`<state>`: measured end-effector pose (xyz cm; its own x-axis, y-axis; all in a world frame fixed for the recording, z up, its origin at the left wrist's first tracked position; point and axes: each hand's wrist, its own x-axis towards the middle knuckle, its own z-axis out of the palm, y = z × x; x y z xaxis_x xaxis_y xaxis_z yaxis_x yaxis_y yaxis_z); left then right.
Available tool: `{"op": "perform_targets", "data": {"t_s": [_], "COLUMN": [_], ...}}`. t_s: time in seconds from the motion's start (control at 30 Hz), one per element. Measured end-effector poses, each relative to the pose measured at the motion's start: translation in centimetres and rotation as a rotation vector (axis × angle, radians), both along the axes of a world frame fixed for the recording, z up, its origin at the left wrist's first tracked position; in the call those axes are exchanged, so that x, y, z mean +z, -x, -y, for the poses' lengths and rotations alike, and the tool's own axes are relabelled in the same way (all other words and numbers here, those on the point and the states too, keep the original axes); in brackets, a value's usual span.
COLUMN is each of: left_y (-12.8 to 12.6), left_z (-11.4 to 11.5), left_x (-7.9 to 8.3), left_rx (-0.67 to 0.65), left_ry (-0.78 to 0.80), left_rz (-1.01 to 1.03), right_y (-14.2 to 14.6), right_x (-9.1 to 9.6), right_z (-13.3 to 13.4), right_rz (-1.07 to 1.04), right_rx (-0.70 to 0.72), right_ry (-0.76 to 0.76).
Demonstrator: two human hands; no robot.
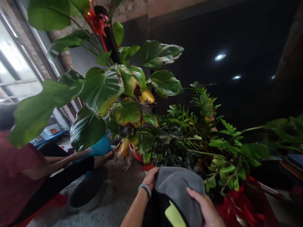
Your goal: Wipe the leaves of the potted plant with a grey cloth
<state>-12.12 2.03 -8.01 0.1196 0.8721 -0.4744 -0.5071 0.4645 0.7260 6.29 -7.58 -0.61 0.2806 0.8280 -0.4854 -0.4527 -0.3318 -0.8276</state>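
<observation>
A soft grey fabric piece (pixel 178 180) with a rounded top and a dark edge is held up between my hands, low in the middle of the head view. My left hand (pixel 151 180), with a pale bracelet at its wrist, is closed on the upper left edge. On the right side, my right hand (pixel 204 203) grips the same fabric, its thumb lying on the grey face and its other fingers hidden behind. Under the dark edge a yellow-green piece (pixel 174 215) shows; I cannot make out what it is.
A large-leaved potted plant (pixel 104 88) with some browned leaves rises ahead. Bushy plants (pixel 189 135) and red wrapping (pixel 241 203) stand to the right. At left a person in a red shirt (pixel 26 176) sits by a dark round tub (pixel 86 192), hands near a blue item (pixel 100 146).
</observation>
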Motion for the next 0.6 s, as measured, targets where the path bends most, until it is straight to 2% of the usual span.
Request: {"op": "perform_targets", "data": {"t_s": [0.07,0.13,0.2,0.27,0.3,0.4,0.47,0.53,0.6], "left_y": [0.0,-0.2,-0.4,-0.6,-0.7,-0.9,-0.9,-0.9,-0.6], "left_z": [0.1,0.2,0.2,0.1,0.0,-0.3,-0.4,-0.4,-0.3], "left_x": [0.3,0.5,0.6,0.4,0.3,-0.4,-0.8,-0.9,-0.7], "left_rx": [-0.007,-0.011,-0.012,-0.006,-0.002,0.011,0.013,0.011,0.002], "left_ry": [-0.001,-0.008,-0.012,-0.017,-0.02,-0.024,-0.031,-0.047,-0.058], "left_rz": [-0.002,-0.01,-0.023,-0.033,-0.036,-0.037,-0.035,-0.037,-0.045], "right_y": [-1.1,-1.6,-1.5,-0.6,0.1,2.3,3.1,2.9,2.0], "right_x": [2.1,4.1,5.0,4.3,3.5,0.5,-0.4,0.2,1.9], "right_z": [-1.1,-3.7,-6.2,-7.0,-6.6,-2.9,-0.4,0.5,-0.5], "right_rz": [0.026,0.074,0.055,-0.017,-0.051,-0.069,-0.016,0.06,0.141], "right_rx": [-0.181,-0.386,-0.451,-0.371,-0.299,-0.025,0.077,0.054,-0.063], "right_ry": [-0.136,-0.289,-0.32,-0.244,-0.193,-0.06,-0.021,-0.054,-0.149]}}
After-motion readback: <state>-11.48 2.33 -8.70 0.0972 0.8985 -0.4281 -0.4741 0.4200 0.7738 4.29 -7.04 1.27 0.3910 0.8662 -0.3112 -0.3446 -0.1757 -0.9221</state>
